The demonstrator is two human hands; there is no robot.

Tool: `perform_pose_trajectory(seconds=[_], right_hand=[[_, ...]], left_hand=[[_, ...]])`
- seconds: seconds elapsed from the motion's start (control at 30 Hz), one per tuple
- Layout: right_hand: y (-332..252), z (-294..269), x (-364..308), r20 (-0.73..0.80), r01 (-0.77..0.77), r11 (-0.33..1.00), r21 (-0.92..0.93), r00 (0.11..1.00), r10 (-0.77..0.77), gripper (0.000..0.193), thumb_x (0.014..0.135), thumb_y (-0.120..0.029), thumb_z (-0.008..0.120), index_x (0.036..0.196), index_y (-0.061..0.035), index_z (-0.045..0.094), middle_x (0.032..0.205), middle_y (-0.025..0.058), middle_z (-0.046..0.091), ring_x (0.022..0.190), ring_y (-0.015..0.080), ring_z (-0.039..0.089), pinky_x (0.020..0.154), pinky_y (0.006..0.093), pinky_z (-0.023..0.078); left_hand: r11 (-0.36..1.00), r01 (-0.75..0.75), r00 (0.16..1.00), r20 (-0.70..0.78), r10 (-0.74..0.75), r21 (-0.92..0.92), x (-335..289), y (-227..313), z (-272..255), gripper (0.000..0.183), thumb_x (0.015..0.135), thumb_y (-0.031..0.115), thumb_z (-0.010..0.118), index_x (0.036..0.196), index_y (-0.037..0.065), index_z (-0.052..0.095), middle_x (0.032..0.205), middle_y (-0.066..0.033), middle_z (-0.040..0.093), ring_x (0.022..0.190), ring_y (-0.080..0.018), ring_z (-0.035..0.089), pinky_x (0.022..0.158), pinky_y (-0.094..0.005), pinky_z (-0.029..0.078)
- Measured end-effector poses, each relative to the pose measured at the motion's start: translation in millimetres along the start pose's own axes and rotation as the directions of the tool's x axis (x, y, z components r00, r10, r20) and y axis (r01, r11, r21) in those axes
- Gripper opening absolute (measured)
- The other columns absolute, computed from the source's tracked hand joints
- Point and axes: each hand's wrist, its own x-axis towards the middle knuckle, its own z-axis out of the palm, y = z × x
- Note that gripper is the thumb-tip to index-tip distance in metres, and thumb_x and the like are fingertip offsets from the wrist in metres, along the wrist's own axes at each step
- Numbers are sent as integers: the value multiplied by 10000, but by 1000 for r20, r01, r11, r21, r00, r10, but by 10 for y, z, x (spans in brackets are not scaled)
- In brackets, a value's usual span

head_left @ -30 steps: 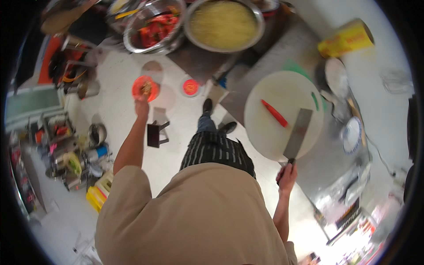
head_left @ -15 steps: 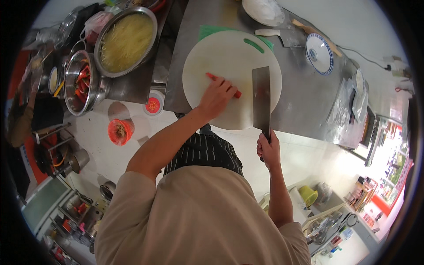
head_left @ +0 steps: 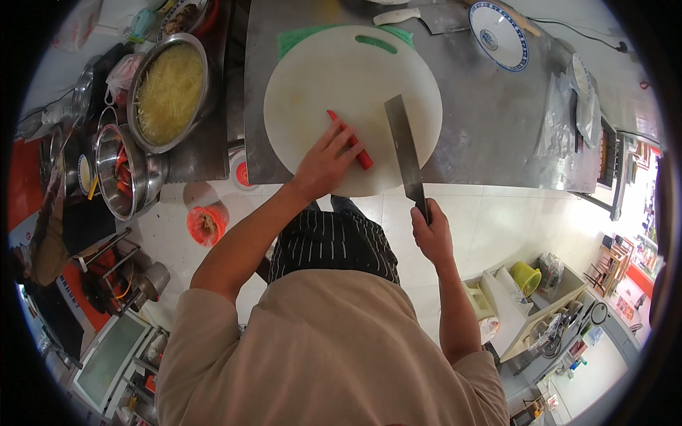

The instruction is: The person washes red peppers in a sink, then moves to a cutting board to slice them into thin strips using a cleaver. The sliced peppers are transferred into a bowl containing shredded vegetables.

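A red chili pepper lies slanted on a round white cutting board. My left hand is closed over the middle of it, fingers pressing it to the board, so that both ends stick out. In my right hand is the dark handle of a cleaver, gripped just off the board's near edge. Its broad blade stretches over the right part of the board, tilted up and to the left, to the right of the pepper and apart from it.
Under the board a green cloth peeks out. Behind it lie a second cleaver and a blue-rimmed bowl. At left stand a steel basin of pale yellow shreds and a steel bowl of red peppers. A red bin is on the floor.
The view has shifted and turned a little. Under my left hand the pepper now lies at a steeper slant. The cleaver's blade leans more to the left, still held in my right hand.
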Motion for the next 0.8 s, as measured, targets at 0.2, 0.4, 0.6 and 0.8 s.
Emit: perform_pose_trajectory(seconds=[0.2,0.4,0.6,0.8], right_hand=[[3,10,5,15,-44,998,46,999,44,260,1002,-246,640,935,-11,549,647,51,527,591,135,475,567,349,421],[27,-4,20,27,-25,998,53,999,24,259,995,-245,644,944,-7,557,651,59,525,604,136,473,577,348,420],[16,28,24,5,121,992,23,993,-121,221,1034,-237,605,931,-62,517,637,-23,509,478,68,459,433,268,388],[11,-8,-37,222,-115,876,468,975,9,246,1077,-266,542,945,-70,473,655,16,489,468,99,461,412,267,386]], left_hand=[[1000,3,999,-42,-4,-21,48,-145,-93,376,814,21,626,1184,42,690,1268,-128,620,1291,-347,555,1100,-426,481],[993,-89,996,-5,89,-74,126,-324,-152,347,822,46,622,1164,33,679,1188,-114,625,1203,-315,593,1003,-404,522],[991,-121,993,3,121,-50,116,-317,-186,346,816,51,625,1155,39,688,1119,-112,611,1144,-310,592,983,-394,527],[996,-29,998,-62,24,-88,123,-190,-177,386,802,29,692,1188,46,700,1152,-123,636,1125,-324,606,993,-402,521]])
